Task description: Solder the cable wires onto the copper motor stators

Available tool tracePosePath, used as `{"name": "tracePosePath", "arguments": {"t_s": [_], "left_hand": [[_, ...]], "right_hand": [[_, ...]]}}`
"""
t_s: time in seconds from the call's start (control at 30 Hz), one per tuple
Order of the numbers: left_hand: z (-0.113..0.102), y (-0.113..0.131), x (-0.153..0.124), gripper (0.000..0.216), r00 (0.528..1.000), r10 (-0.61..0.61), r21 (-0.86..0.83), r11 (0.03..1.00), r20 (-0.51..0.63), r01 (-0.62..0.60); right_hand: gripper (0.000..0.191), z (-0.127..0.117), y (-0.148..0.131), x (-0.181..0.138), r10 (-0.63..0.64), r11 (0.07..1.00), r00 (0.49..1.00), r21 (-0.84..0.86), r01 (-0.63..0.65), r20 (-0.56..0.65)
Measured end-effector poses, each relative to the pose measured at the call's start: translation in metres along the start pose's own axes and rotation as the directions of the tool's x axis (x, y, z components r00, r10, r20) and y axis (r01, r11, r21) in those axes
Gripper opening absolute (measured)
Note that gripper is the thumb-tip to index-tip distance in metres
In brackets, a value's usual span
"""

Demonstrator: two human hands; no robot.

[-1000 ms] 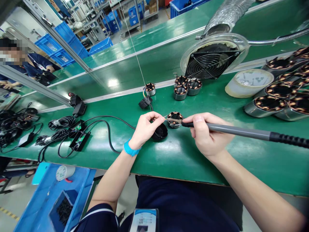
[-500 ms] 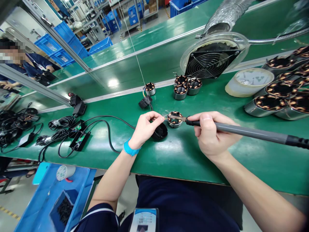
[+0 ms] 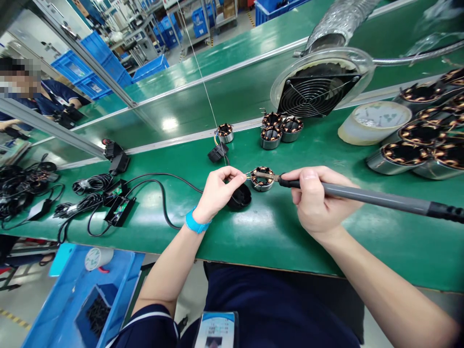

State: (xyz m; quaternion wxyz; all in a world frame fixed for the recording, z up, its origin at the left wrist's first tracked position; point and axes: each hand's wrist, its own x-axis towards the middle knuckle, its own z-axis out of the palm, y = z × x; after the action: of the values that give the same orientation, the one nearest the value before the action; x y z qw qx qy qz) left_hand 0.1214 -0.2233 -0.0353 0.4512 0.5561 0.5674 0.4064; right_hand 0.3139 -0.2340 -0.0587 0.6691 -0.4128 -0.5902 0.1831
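Solder wire, thin and silvery [image 3: 203, 79], ran down from beyond the top edge to my left hand [image 3: 219, 192], so its spool was out of sight, and I could hardly follow the strand where it met my pinched thumb and forefinger. That hand was closed narrowly on the wire's end, just beside the small round stator with copper windings [image 3: 261, 178] resting on the green bench mat [image 3: 275, 227]. A black round cap [image 3: 239, 198] lay half hidden under my knuckles. My right hand [image 3: 319, 203] was wrapped around the grey-handled soldering iron [image 3: 362, 197], its metal tip lying across the stator's top; the cord end was cut off at the right edge. The exact joint was too small to make out.

Behind, three more small stators [image 3: 279, 129] sat clustered, with another [image 3: 225, 133] apart to their left, near a black grilled extraction fan [image 3: 319, 89] on a silver foil duct. Larger steel-cased stators [image 3: 416, 154] were clipped by the right edge. The white round tin [image 3: 377, 123] carried print I could not read, as did the badge at my waist [image 3: 216, 331]. Coiled black cables [image 3: 90, 193] lay left.
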Motion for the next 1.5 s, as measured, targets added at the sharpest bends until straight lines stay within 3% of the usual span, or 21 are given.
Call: {"name": "tracePosePath", "arguments": {"t_s": [0.23, 0.43, 0.57, 0.8, 1.17, 1.3, 1.5], "left_hand": [[0.001, 0.000, 0.000, 0.025, 1.000, 0.010, 0.000, 1.000, -0.011, -0.010], [0.001, 0.001, 0.000, 0.024, 1.000, 0.013, -0.002, 1.000, -0.012, -0.013], [0.002, 0.002, -0.001, 0.023, 1.000, 0.018, 0.007, 1.000, -0.015, -0.018], [0.001, 0.000, -0.001, 0.022, 0.999, 0.052, 0.043, 0.998, -0.003, -0.052], [-0.002, 0.002, -0.001, 0.028, 0.995, 0.103, 0.220, 0.971, -0.016, -0.097], [-0.005, 0.001, -0.001, 0.030, 0.996, 0.087, 0.230, 0.969, 0.011, -0.087], [-0.012, 0.001, 0.005, 0.036, 0.994, 0.037, 0.259, 0.964, 0.098, -0.062]], "right_hand": [[0.026, 0.001, -0.002, 0.000, 0.018, 0.997, 0.999, -0.072, -0.014, 0.052], [0.016, 0.010, -0.004, 0.006, -0.120, 0.989, 0.981, -0.071, 0.132, 0.152], [0.023, 0.014, -0.002, 0.010, -0.185, 0.974, 0.954, -0.084, 0.210, 0.236], [0.042, 0.023, 0.006, 0.009, -0.181, 0.976, 0.927, -0.055, 0.211, 0.329], [0.049, 0.032, 0.028, 0.002, -0.243, 0.964, 0.854, 0.018, 0.265, 0.461], [0.051, 0.034, 0.029, 0.002, -0.263, 0.953, 0.845, -0.012, 0.303, 0.466], [0.049, 0.032, 0.023, 0.005, -0.243, 0.942, 0.886, -0.121, 0.312, 0.395]]}}
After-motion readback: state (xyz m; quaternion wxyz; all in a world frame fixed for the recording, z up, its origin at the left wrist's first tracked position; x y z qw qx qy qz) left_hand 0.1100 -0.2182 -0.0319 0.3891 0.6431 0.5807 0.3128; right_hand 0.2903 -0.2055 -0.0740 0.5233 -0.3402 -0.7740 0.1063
